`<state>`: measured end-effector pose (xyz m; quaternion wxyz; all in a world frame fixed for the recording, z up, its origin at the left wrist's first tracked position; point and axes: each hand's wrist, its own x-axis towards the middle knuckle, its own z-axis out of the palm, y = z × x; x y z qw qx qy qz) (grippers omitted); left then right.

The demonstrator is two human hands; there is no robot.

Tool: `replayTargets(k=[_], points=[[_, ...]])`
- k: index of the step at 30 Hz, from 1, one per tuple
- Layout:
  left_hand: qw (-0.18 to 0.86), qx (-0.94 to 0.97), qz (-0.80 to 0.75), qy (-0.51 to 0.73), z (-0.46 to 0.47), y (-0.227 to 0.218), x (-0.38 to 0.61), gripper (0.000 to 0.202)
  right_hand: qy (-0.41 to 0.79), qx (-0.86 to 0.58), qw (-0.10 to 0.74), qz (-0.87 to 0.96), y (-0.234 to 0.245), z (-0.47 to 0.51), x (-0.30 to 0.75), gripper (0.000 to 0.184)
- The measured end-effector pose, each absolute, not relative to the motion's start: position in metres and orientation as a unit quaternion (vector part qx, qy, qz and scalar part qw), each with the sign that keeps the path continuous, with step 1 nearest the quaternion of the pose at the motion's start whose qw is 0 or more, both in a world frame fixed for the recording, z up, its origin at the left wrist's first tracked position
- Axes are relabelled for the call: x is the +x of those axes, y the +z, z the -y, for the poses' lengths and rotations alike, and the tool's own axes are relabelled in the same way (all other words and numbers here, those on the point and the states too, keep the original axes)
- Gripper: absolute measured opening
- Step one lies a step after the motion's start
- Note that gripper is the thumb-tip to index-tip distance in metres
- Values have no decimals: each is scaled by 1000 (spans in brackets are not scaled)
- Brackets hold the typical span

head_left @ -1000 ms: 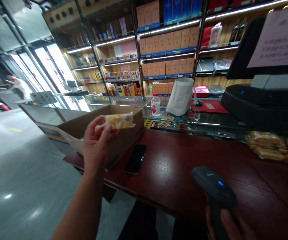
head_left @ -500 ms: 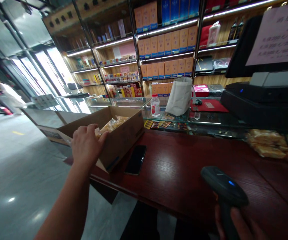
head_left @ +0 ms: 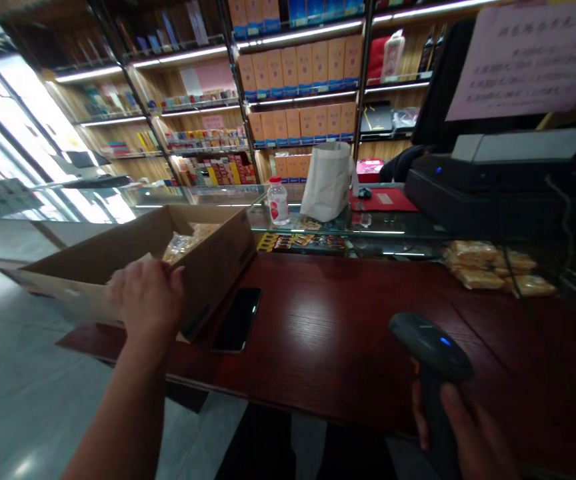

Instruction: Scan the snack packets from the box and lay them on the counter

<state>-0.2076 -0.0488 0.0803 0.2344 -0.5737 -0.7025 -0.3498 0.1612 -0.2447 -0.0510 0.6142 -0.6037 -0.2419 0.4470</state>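
Observation:
My left hand (head_left: 145, 293) is closed over the near corner of an open cardboard box (head_left: 218, 267); its fingertips are hidden. Beside that hand, clear-wrapped packets of pale yellow food (head_left: 183, 245) lie inside the box. At the lower right my right hand (head_left: 461, 427) is wrapped round the handle of a dark barcode scanner (head_left: 433, 350) with a lit blue light. The scanner is held above the dark red wooden counter (head_left: 313, 367), its head pointing up and left. A black smartphone (head_left: 238, 320) lies flat on the counter, right of the box.
Several wrapped food packets (head_left: 488, 263) lie at the right, below a black checkout machine (head_left: 468, 200). Behind the counter stand a glass display case (head_left: 393, 240), a clear red-capped bottle (head_left: 278, 203) and a white bag (head_left: 327, 183). Stocked shelves line the wall.
The view has turned right, so the box, phone and shelves appear farther left. My left hand stays at the box corner. The scanner remains in my right hand, slightly higher in the picture.

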Motion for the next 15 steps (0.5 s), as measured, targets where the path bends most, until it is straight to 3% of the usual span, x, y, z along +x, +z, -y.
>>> replayTargets(k=[4, 9, 12, 15], points=[[244, -631, 569, -467, 40, 60, -149, 51, 407, -575, 671, 231, -54, 242, 182, 54], [-86, -860, 328, -382, 18, -11, -5, 35, 327, -561, 741, 169, -49, 232, 214, 55], [-266, -883, 222, -315, 11, -51, 88, 39, 325, -558, 750, 143, -52, 226, 231, 56], [-405, -835, 214, -304, -2, -69, 170, 45, 330, -548, 757, 133, -59, 223, 240, 59]])
